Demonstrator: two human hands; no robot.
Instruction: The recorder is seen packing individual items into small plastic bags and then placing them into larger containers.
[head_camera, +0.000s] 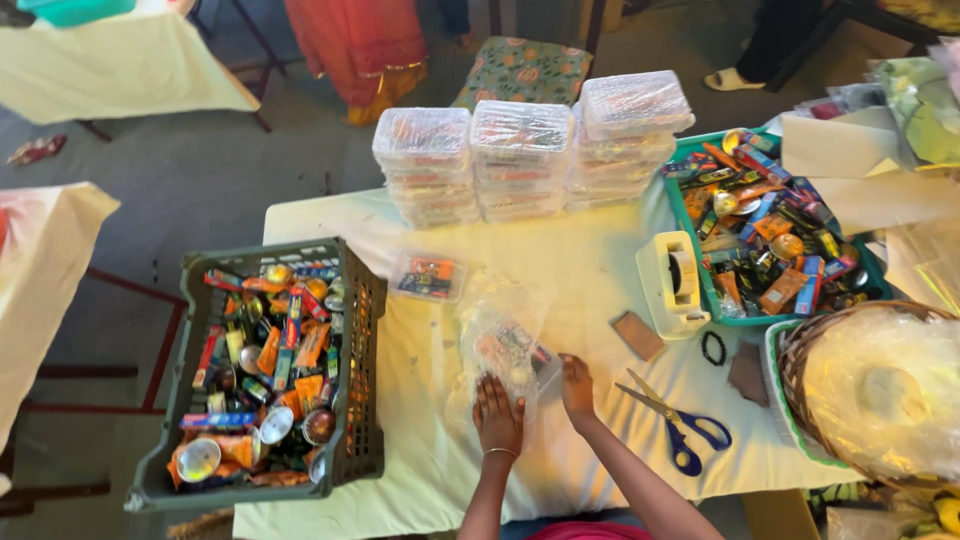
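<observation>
While both hands pressed flat on the table (600, 270), the left hand (497, 415) lay on the near end of a clear bag (505, 345) and the right hand (577, 388) touched its near right corner, neither clenched. Bag looked light, soft, crinkly and slippery, best pinched at an edge; its long axis ran away from the person. Scissors (680, 425) lay just right, crate (270, 370) left.

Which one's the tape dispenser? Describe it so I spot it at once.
On the pale-clothed table, look right of the person's hands, against the left wall of the teal tray of small packets. The tape dispenser is a cream plastic block holding a roll, unlike the flat brown card and blue-handled scissors below it.
</observation>
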